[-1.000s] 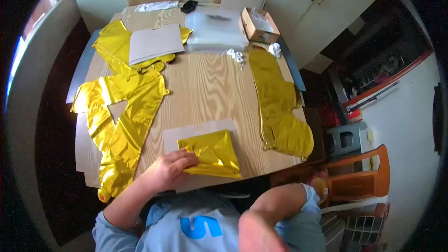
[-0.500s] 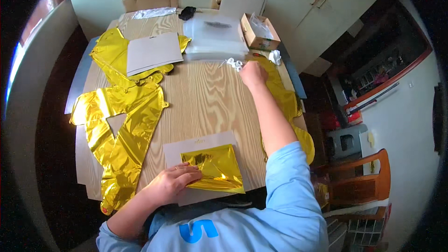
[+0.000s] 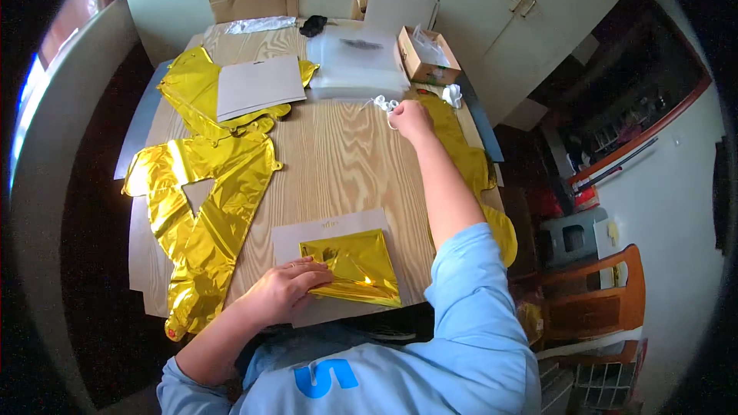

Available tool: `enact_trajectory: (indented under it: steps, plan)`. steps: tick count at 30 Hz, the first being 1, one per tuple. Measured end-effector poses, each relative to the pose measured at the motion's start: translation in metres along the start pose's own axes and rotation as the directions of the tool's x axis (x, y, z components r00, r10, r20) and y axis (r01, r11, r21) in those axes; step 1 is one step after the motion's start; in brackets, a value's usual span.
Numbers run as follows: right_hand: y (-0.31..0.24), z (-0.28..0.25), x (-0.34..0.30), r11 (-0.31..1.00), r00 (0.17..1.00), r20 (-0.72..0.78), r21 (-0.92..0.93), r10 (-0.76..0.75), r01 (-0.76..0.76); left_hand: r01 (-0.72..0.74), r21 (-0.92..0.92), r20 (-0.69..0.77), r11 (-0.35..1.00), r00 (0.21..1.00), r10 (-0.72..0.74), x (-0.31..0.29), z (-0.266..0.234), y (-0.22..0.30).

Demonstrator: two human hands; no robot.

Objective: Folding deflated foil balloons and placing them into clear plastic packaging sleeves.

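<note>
A folded gold foil balloon (image 3: 355,267) lies on a grey card (image 3: 327,229) at the near table edge. My left hand (image 3: 286,290) rests on the foil's left side and holds it down. My right hand (image 3: 411,118) is stretched far across the table, fingers curled at a cluster of small white pieces (image 3: 383,103), and seems to pinch one of them. Beneath that arm lies a long gold foil balloon (image 3: 470,161).
Flattened gold foil balloons (image 3: 207,200) cover the left side, with a grey card (image 3: 257,86) on one. At the far end are a stack of clear plastic bags (image 3: 357,69), an open cardboard box (image 3: 427,61) and a small black object (image 3: 312,25). A wooden chair (image 3: 607,300) stands to the right.
My right arm swung out from near my body to the white pieces at the far middle of the table and stays there. My left hand keeps pressing the folded foil.
</note>
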State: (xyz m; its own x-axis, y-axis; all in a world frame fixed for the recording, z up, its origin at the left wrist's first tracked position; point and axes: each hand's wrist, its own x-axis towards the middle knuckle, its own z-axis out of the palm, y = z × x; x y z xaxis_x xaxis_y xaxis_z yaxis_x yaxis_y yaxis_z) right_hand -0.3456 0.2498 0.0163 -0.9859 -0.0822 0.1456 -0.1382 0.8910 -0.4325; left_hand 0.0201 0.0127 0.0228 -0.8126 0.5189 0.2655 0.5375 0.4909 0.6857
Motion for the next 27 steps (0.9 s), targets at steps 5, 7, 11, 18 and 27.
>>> enact_trajectory:
  steps: [5, 7, 11, 18, 27]
  plan:
    - [0.008, 0.0, -0.02, 0.991, 0.967, 0.239, -0.076, -0.09, 0.111, -0.007, 0.002, -0.009, 1.0, 1.0, 0.007, -0.005, 0.006, -0.008]
    - [0.003, -0.019, -0.061, 0.989, 0.93, 0.34, 0.091, -0.138, 0.113, 0.014, -0.013, -0.028, 1.0, 1.0, -0.014, -0.008, 0.003, -0.003]
    - [0.008, -0.104, -0.169, 0.721, 0.883, 0.366, 0.692, -0.294, -0.047, 0.131, -0.129, 0.014, 0.983, 0.991, -0.13, -0.01, 0.002, -0.004]
    - [-0.02, -0.156, -0.323, 0.741, 0.665, 0.578, 0.669, -0.473, -0.054, 0.197, -0.299, -0.22, 0.934, 0.938, -0.269, 0.007, -0.007, -0.005]
    - [-0.035, -0.071, -0.35, 0.935, 0.934, 0.055, 0.009, -0.354, 0.354, 0.28, -0.206, -0.166, 0.938, 0.934, -0.315, 0.018, -0.017, 0.016]
